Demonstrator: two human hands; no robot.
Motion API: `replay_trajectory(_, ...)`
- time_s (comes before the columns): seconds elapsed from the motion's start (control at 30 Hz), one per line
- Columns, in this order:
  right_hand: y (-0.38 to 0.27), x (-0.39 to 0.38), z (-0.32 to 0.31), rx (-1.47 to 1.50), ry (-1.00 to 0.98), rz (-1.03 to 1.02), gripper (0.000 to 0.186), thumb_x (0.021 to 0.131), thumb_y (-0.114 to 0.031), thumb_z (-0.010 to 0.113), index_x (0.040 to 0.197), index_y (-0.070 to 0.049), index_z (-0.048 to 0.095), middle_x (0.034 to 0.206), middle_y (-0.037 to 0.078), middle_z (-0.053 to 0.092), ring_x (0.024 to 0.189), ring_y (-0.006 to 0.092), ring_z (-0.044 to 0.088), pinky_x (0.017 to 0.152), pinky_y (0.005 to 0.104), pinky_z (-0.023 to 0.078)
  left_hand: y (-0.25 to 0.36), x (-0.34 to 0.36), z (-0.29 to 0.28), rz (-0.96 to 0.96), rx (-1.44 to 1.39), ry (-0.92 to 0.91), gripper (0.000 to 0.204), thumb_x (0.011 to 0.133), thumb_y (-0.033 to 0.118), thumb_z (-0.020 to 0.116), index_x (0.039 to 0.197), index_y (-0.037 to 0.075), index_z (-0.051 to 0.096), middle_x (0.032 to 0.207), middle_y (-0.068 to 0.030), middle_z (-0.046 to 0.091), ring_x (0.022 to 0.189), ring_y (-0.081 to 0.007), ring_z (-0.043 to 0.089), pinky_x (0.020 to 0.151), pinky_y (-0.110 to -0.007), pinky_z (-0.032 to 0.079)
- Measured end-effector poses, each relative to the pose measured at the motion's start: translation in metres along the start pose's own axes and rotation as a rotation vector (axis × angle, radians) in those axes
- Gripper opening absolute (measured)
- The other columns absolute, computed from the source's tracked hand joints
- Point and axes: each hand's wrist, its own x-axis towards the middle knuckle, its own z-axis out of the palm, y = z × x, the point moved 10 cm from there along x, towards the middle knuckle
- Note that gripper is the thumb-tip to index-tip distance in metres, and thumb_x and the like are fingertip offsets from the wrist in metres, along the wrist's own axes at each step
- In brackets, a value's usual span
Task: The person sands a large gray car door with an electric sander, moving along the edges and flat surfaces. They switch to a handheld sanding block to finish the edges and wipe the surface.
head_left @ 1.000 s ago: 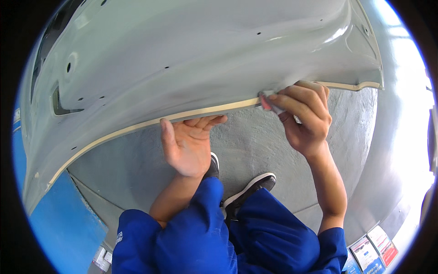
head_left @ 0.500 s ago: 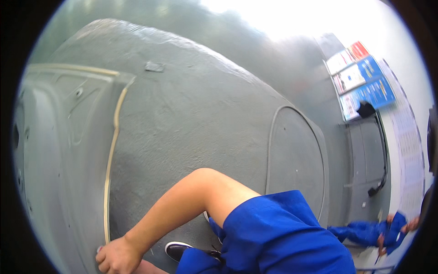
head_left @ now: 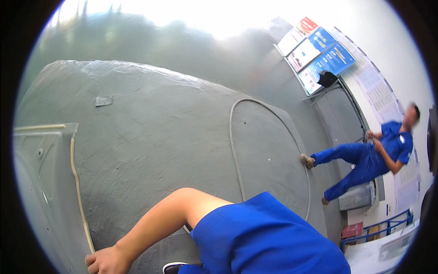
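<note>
A grey metal car body panel (head_left: 50,182) with pressed shapes and holes fills the left side. Along its right edge runs a narrow cream strip (head_left: 78,182) that looks like masking tape, with a shorter piece across the far edge. My bare right arm bends at the elbow, and my right hand (head_left: 109,261) is at the strip's near end by the panel edge. Its fingers are curled closed; what they pinch, if anything, is hidden. My left hand is out of view.
On the grey floor (head_left: 173,137) lie a looped hose (head_left: 233,141) and a small flat grey piece (head_left: 104,101). A person in blue workwear (head_left: 365,157) stands at the right by a grey table (head_left: 340,116). Poster boards (head_left: 319,57) and a blue metal frame (head_left: 378,230) are beyond.
The view has swung right, so the panel sits lower and farther left and the co-worker shows fully. My right hand stays at the panel edge; the other forearm below it has left view.
</note>
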Motion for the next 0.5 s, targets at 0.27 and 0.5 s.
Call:
replay_trajectory(0.27,-0.001,-0.002,-0.005,0.014,0.056,0.073,0.028,0.104,-0.043,0.054,0.085,-0.025,0.064,0.092,-0.004,0.058,0.102,0.0198,0.058,0.091,0.0420,0.042,-0.021,-0.006,0.015,-0.055,0.084,-0.038,0.060,0.107,0.051,0.035,0.143,0.004,0.051,0.143,-0.0125,0.056,0.131,-0.0254,0.053,0.112,-0.044,0.039)
replay_trajectory(0.5,0.003,-0.006,0.002,-0.036,0.020,0.111,0.025,0.099,-0.042,0.058,0.086,-0.023,0.066,0.095,-0.002,0.062,0.102,0.0217,0.060,0.091,0.0449,0.044,-0.034,-0.016,0.028,-0.093,0.197,-0.119,0.059,0.107,0.049,0.036,0.142,0.004,0.051,0.142,-0.0120,0.056,0.130,-0.0248,0.054,0.111,-0.043,0.040)
